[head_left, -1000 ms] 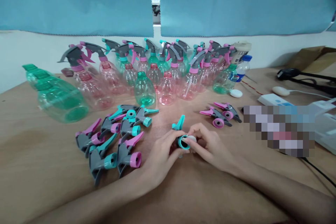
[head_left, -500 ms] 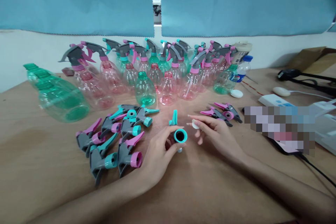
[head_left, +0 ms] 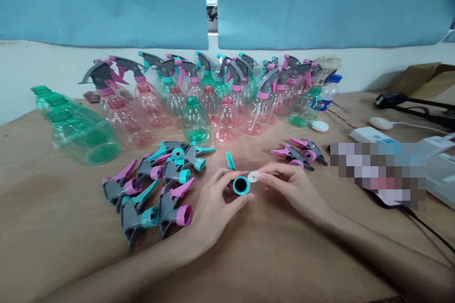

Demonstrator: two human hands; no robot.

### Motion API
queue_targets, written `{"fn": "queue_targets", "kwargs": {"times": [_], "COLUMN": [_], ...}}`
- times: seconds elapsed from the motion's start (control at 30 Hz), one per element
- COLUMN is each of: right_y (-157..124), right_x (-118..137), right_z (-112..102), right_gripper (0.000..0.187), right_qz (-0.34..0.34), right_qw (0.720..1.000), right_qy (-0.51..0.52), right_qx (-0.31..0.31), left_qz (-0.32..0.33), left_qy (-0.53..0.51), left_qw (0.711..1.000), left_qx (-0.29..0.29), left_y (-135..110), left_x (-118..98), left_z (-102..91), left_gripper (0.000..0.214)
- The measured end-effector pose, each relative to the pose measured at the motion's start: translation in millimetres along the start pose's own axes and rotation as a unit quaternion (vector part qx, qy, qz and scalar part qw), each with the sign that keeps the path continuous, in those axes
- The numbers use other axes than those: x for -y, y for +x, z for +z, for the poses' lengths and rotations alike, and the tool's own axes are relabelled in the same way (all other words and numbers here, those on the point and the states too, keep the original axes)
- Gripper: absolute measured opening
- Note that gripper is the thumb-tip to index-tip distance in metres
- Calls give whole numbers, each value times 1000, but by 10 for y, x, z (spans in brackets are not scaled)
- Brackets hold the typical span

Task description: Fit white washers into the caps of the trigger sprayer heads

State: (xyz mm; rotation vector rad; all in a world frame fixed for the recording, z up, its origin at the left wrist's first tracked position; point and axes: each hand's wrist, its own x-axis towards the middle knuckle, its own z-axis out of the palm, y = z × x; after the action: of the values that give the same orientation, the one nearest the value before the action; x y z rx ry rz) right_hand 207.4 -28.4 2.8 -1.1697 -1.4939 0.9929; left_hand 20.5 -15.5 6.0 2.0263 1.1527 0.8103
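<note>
My left hand [head_left: 218, 196] is closed around a spray head with a turquoise collar [head_left: 241, 186], its dark round opening facing me and its turquoise trigger pointing up and away. Between the thumb and fingers of my right hand [head_left: 293, 187] is a small white disc [head_left: 253, 177] with a hole in its middle. The disc is held right beside the collar's upper right rim; whether they touch I cannot tell. Several loose grey spray heads [head_left: 133, 220] with pink or turquoise collars lie left of my left hand. Beyond my right hand rest pink-collared spray heads [head_left: 306, 155].
Behind my hands stand several pink and green bottles, among them an open green bottle [head_left: 197, 123] and an open pink bottle [head_left: 227, 123]. Green bottles [head_left: 85, 137] are grouped at the left. A blue-capped bottle [head_left: 330, 92], a white oval object [head_left: 320, 126] and a black cable [head_left: 426, 227] are at the right.
My right hand has moved left, bringing the white disc up beside the collar. The spray head in my left hand has tilted slightly, its trigger now leaning left.
</note>
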Motion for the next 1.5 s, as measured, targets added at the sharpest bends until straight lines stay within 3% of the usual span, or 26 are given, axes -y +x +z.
{"fn": "queue_targets", "kwargs": {"times": [0.27,0.43,0.6,0.73,0.9,1.3,1.5], "right_y": [-46,-53,-73,-51,-35,-55,-75], "right_x": [-50,-52,-36,0,40,130,149], "right_z": [53,107,144,62,-36,-41,-15], "right_gripper": [10,9,7,3,7,10,11], "right_qz": [-93,-110,-133,-198,-265,-240,-227], "right_qw": [991,985,982,960,921,899,897], "right_qy": [-100,-128,-133,-194,-285,-359,-375], "right_qx": [-2,-22,-36,-25,31,73,50], "left_qz": [29,41,21,35,52,66,83], "left_qy": [17,-3,0,17,20,27,24], "left_qw": [999,999,999,999,998,997,996], "left_qx": [-14,3,-25,-27,-22,-10,-8], "left_y": [-19,-39,-55,-52,-44,-54,-47], "left_x": [30,48,36,20,17,36,68], "left_z": [19,41,49,38,29,32,39], "left_gripper": [31,36,31,28,27,32,28]}}
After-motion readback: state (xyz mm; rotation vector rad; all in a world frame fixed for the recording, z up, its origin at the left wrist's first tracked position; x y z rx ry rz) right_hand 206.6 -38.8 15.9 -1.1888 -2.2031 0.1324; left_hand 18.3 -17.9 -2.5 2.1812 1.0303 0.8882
